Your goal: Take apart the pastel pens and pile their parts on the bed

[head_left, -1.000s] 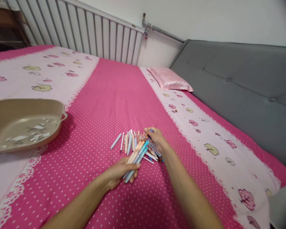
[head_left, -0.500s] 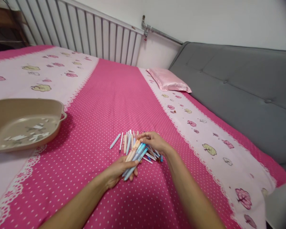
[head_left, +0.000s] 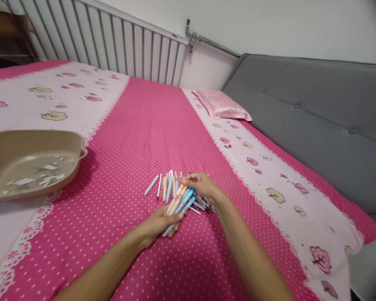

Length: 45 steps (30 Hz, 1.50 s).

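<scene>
My left hand is closed round a bundle of several pens, cream, lilac and light blue, tilted up to the right. At the upper ends of the bundle, my right hand has its fingers bent, with thumb and fingertips on the cream pens' tops. Behind the bundle lie more loose pens in pale colours, a thin refill with a dark tip, and a light blue pen barrel off to the left. Part of the pile under my right hand is hidden.
On the left stands a beige plastic basin with small white pieces inside. The bed is covered by a pink dotted sheet. A pink pillow lies near the grey headboard; a white radiator is along the wall.
The bundle of pens has shifted slightly in my left hand, the pens lining up closer together. My right hand stays at their upper ends, almost unmoved.
</scene>
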Each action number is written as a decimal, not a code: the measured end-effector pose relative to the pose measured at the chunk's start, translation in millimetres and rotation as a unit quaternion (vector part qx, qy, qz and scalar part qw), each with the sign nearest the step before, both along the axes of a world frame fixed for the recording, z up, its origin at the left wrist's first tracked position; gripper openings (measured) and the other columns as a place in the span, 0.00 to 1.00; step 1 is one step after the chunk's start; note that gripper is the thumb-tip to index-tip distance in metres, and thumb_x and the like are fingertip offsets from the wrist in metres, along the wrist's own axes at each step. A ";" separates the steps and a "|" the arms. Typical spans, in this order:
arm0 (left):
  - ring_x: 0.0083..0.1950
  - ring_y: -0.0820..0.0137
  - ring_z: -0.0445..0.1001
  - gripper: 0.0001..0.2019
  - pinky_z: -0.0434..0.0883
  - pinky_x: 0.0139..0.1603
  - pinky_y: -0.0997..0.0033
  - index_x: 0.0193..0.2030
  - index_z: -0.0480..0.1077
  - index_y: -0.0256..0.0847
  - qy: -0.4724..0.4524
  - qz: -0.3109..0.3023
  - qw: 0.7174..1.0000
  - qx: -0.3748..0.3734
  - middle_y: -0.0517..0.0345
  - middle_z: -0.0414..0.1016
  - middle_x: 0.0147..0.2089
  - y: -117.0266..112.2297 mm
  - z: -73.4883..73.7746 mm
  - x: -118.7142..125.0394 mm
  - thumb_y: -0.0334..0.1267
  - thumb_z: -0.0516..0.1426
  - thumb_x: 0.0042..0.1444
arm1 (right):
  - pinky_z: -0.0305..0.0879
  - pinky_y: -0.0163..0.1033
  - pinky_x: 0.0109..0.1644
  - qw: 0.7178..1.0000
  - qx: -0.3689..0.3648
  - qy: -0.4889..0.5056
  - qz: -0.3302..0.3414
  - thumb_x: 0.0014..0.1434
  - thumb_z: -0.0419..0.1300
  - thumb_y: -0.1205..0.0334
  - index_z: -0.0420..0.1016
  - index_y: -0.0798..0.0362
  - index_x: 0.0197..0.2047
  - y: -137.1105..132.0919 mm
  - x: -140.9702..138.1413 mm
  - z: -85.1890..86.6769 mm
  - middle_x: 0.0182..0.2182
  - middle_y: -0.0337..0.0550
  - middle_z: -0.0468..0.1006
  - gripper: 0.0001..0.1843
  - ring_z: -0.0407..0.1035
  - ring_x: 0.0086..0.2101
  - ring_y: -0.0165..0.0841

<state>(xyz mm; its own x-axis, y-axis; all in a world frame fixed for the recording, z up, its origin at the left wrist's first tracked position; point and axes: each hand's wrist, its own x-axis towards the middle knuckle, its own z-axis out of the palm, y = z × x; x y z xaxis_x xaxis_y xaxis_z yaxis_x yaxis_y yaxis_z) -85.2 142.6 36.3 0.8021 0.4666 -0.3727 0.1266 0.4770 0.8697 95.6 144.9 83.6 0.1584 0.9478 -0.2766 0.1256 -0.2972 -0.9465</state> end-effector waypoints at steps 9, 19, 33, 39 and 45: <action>0.17 0.82 0.55 0.21 0.48 0.18 0.77 0.40 0.67 0.33 -0.027 -0.044 0.997 -0.055 0.65 0.64 0.20 3.1 5.0 -3.9 0.49 0.62 0.47 | 0.66 0.37 0.31 0.990 -0.050 0.134 0.009 0.31 0.73 0.49 0.79 0.59 0.28 -4.8 6.1 -0.7 0.21 0.43 0.78 0.24 0.70 0.23 0.31; 0.17 0.82 0.56 0.21 0.49 0.18 0.78 0.40 0.67 0.32 -0.015 0.008 0.998 -0.063 0.65 0.64 0.19 3.1 -0.3 -1.4 0.48 0.63 0.46 | 0.59 0.31 0.25 0.999 -0.049 0.014 0.005 0.50 0.63 0.48 0.78 0.56 0.27 -12.1 10.4 18.5 0.20 0.37 0.75 0.18 0.64 0.20 0.25; 0.18 0.81 0.59 0.20 0.51 0.17 0.80 0.37 0.66 0.34 0.017 0.045 0.995 -0.086 0.64 0.66 0.19 2.3 2.6 0.9 0.45 0.65 0.42 | 0.66 0.36 0.35 0.993 0.005 -0.026 -0.118 0.47 0.63 0.65 0.76 0.54 0.27 -7.2 29.5 3.2 0.26 0.38 0.76 0.02 0.68 0.26 0.27; 0.18 0.80 0.61 0.21 0.54 0.17 0.80 0.37 0.66 0.34 0.016 0.048 0.996 -0.070 0.63 0.67 0.20 2.7 4.0 1.6 0.47 0.64 0.43 | 0.63 0.36 0.34 0.982 0.041 -0.164 -0.081 0.54 0.58 0.57 0.77 0.52 0.34 -18.7 22.3 3.5 0.31 0.40 0.76 0.09 0.68 0.31 0.32; 0.19 0.78 0.64 0.22 0.57 0.20 0.78 0.40 0.66 0.34 0.035 0.003 0.999 0.014 0.59 0.71 0.24 2.1 6.0 1.8 0.52 0.60 0.47 | 0.54 0.33 0.25 0.982 0.019 -0.186 0.039 0.56 0.53 0.46 0.69 0.54 0.23 -31.1 4.4 10.2 0.17 0.34 0.64 0.21 0.58 0.20 0.27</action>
